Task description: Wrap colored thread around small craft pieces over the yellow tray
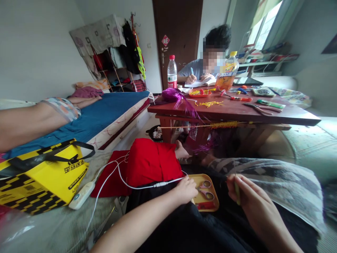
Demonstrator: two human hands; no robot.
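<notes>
One green tool (pixel 237 192), its long axis roughly upright in view, was pinched in the right hand (pixel 249 195), right of the tray (pixel 215 201). Nearer the scissors (pixel 201 189), the left hand (pixel 186 189) lay half-curled over the tray's left edge, its grip unclear.

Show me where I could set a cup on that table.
The table has a bare patch between the yellow pieces and the pliers, and another right of the green tool. Its left end is crowded with purple strands; the tray by the left hand holds scissors.
</notes>
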